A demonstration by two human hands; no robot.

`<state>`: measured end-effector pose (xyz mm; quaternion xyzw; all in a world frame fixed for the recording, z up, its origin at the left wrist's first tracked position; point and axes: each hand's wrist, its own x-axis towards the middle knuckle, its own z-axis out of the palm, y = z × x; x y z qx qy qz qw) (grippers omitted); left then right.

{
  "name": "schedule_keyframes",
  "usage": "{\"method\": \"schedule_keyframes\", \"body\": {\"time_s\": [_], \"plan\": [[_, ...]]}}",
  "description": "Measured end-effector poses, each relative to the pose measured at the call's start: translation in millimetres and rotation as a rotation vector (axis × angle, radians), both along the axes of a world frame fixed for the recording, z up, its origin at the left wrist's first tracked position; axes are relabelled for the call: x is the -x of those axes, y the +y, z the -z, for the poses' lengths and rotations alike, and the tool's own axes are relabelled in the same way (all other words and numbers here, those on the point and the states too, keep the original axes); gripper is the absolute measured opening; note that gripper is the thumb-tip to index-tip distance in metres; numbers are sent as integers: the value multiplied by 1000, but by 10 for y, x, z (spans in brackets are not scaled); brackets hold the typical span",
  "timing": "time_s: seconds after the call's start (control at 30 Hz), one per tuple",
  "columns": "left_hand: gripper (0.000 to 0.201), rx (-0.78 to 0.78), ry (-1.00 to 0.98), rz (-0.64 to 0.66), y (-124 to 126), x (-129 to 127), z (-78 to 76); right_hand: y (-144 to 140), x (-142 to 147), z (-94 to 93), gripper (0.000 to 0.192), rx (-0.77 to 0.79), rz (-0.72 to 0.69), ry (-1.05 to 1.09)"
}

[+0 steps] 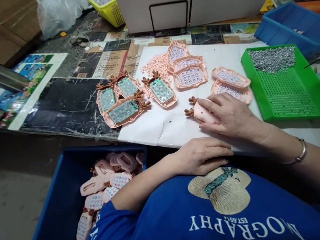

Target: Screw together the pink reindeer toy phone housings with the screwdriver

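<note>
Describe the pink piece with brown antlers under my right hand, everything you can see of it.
The pink piece looks like smooth, pale plastic, a rounded shell with two small brown antlers at its left end. It lies flat on the white sheet near the table's front edge, plain side up, so no keypad shows. The right hand rests on it, fingers covering its right part. The left hand lies apart from it, at the table's edge.

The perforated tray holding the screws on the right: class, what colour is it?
Bright green tray, shown in the head view.
</note>
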<state>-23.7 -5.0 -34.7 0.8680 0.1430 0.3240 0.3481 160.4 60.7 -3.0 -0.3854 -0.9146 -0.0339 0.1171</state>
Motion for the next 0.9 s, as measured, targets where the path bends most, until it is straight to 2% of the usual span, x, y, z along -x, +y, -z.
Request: {"method": "schedule_keyframes", "body": {"time_s": [0.27,0.5,0.63,0.7,0.83,0.9], "plan": [[29,16,13,1,4,0,1,-60,5,-24,60,-37,40,21],[26,11,-5,22,25,1,-3,-130,34,105,62,-49,68,-50],[25,72,0,8,20,-30,6,-154,26,177,65,-87,55,-79],[24,157,-55,-61,-12,-62,18,-150,3,195,65,-124,40,-93],[22,428,-344,-354,-90,-97,56,-75,-62,193,58,-222,-21,-97],[25,588,-493,-474,-122,-95,70,-20,-90,171,60,-252,-50,-45]]}}
